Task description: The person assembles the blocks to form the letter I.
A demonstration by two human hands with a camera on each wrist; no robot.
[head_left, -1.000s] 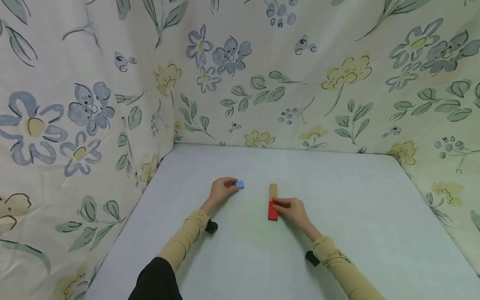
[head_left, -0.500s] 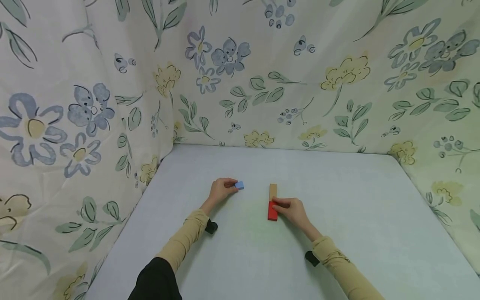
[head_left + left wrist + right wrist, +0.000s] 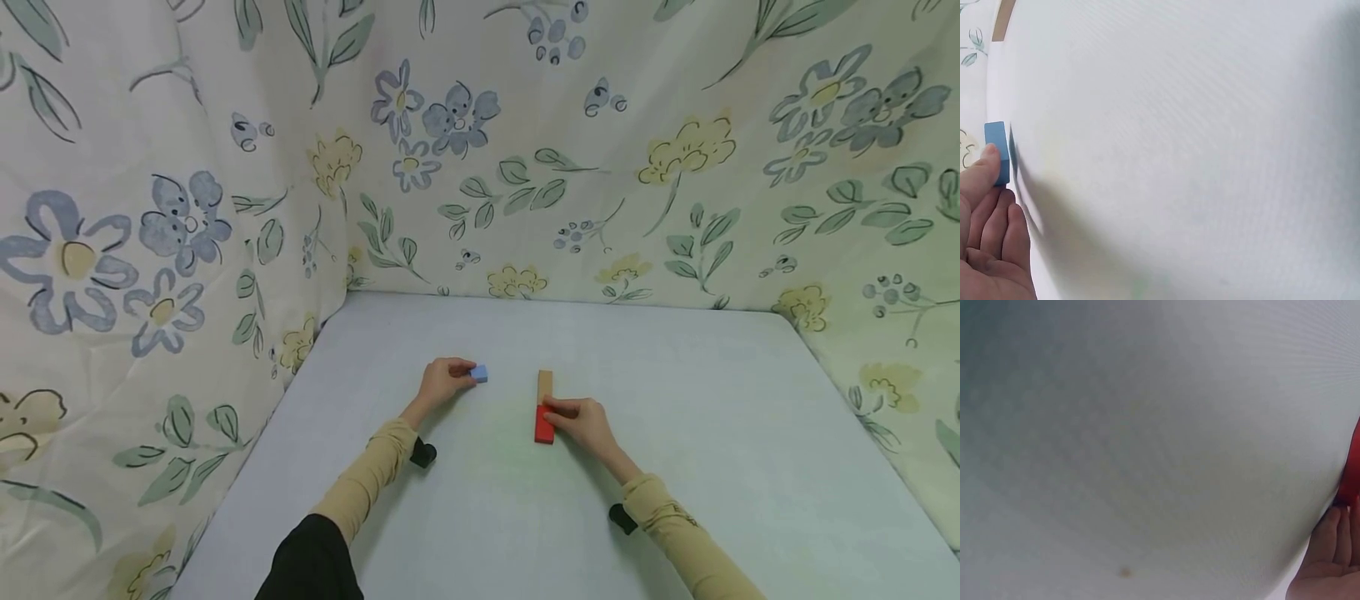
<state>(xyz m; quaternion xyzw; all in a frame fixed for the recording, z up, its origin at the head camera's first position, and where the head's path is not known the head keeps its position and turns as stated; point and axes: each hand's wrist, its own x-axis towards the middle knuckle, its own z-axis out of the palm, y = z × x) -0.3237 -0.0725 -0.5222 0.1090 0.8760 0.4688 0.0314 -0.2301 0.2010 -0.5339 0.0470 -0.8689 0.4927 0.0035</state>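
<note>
My left hand [image 3: 441, 381] pinches a small blue block [image 3: 480, 374] between thumb and fingers. In the left wrist view the blue block [image 3: 996, 140] shows its long side, with a shadow on the white surface beside it. To the right, a red block [image 3: 544, 427] lies end to end with a tan wooden block [image 3: 545, 383], forming one straight line. The fingers and thumb of my right hand [image 3: 588, 423] grip the red block near where the two blocks meet. Only a part of the red block [image 3: 1352, 469] appears at the edge of the right wrist view.
A white table [image 3: 480, 533] spreads under both arms. Floral curtains [image 3: 525, 192] hang behind it and along its left and right sides. Dark wrist cameras, such as the left one [image 3: 423, 454], sit below each wrist.
Both hands and all the blocks keep their places. Only the head view has shifted very slightly.
</note>
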